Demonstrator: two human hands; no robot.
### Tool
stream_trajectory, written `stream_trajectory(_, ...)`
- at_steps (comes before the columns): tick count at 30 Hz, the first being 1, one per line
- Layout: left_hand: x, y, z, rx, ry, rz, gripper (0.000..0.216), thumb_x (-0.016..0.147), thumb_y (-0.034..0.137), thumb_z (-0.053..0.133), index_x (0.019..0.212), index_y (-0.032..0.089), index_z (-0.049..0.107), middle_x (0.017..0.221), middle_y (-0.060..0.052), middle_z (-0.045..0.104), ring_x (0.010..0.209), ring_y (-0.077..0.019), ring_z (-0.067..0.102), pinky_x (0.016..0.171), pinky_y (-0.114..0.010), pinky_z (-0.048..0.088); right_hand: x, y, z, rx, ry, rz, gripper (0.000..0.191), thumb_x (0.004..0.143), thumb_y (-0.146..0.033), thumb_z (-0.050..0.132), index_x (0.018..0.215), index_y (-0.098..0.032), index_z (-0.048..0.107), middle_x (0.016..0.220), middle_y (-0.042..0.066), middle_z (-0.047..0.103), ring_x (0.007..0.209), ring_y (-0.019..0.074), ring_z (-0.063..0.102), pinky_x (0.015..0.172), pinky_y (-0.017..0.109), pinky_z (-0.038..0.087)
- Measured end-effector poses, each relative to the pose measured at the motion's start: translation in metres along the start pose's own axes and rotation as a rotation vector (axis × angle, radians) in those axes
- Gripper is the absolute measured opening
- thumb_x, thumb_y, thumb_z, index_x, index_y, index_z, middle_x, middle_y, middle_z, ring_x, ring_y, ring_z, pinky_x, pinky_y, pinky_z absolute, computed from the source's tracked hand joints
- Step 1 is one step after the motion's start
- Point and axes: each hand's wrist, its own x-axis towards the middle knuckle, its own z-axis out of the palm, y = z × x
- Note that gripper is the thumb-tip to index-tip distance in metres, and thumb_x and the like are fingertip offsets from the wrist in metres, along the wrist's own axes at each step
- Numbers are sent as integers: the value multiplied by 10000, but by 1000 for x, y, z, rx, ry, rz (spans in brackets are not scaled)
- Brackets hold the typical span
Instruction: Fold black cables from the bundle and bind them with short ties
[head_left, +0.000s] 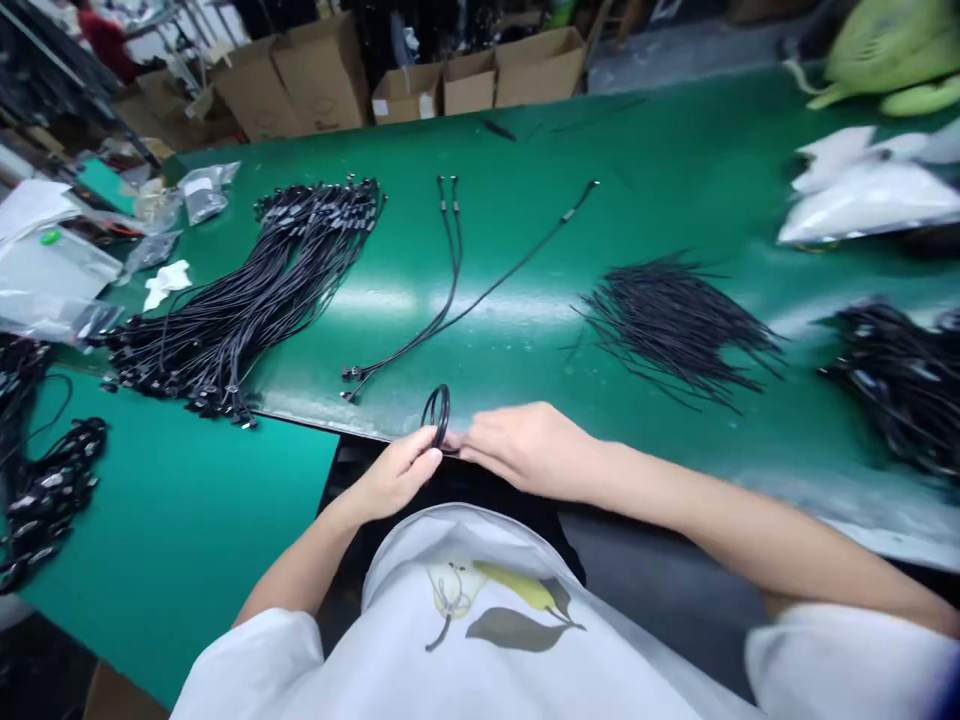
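At the table's front edge my left hand (pixel 405 470) pinches a black cable (pixel 444 405) bent into a small upright coil. My right hand (pixel 529 445) is beside it, fingers bent together against the lower part of the coil; what lies between those fingertips is hidden. Just beyond the hands, a few loose black cables (pixel 450 318) with small end connectors stretch over the green table. To their left is a large bundle of similar cables (pixel 259 285). On the right sits a pile of short thin black strips (pixel 679 325), which look like ties.
Another heap of black cables (pixel 896 385) lies at the right, below white plastic bags (pixel 870 190) and a light green fan (pixel 892 50). Plastic packets (pixel 202 192) and papers clutter the left. Cardboard boxes (pixel 319 75) stand behind the green table (pixel 525 240). More cables (pixel 56 495) rest at the lower left.
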Motion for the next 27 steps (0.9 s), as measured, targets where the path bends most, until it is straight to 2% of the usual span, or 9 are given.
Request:
stream_trajectory(3,3,2,14,-89,-20,-21,255,909,405,555,974,162,595,669,13,562,649,-126,517,711,-280,439,10,19,13,209,223,163,286,948,-432,505,912,-172,620,847,38,623,760,126,561,672,233,408)
stream_trajectory(5,7,2,19,-276,25,-8,278,885,428,587,930,154,583,565,61,443,550,-97,428,683,-276,431,13,29,30,373,374,291,356,900,-507,549,1004,-170,598,971,72,620,881,163,570,751,269,443)
stream_trajectory(6,9,2,21,-358,39,-13,283,872,427,606,919,149,587,553,71,417,530,-87,403,702,-285,437,14,32,40,476,407,370,379,904,-531,522,998,-170,590,954,71,616,870,167,571,747,277,451)
stream_trajectory(9,13,-4,29,-454,82,-73,282,854,417,643,900,139,617,629,34,499,582,-91,457,808,-319,450,14,35,67,849,407,619,422,941,-543,408,786,-175,545,655,-10,513,580,105,482,554,223,394)
stream_trajectory(12,13,-13,39,-433,139,-161,356,834,479,653,792,126,630,798,-53,608,781,-152,573,883,-334,442,13,32,77,1134,500,774,439,868,-569,536,682,-172,495,521,-70,334,437,51,282,425,180,225)
stream_trajectory(16,12,-18,49,-615,241,-150,408,834,525,630,697,145,568,729,-22,545,783,-162,573,849,-341,470,16,27,71,1449,578,815,455,763,-577,671,673,-169,490,516,-98,246,428,26,151,393,170,114)
stream_trajectory(19,8,-15,47,-712,218,-140,347,844,472,645,738,150,570,704,5,501,720,-129,532,853,-349,485,17,24,67,1618,552,793,471,740,-580,696,677,-166,483,529,-96,257,439,21,141,391,160,103)
stream_trajectory(24,-7,-12,45,-585,97,-275,371,839,487,644,784,121,620,863,-86,626,900,-201,615,897,-344,470,12,21,73,1701,504,823,462,728,-552,725,671,-153,498,518,-104,235,438,12,101,382,151,78)
stream_trajectory(27,-14,-5,46,-610,167,-263,356,876,465,601,747,133,594,747,-44,596,792,-168,606,930,-380,468,9,16,77,1731,529,806,442,739,-532,727,678,-149,517,506,-101,249,430,13,124,375,150,96)
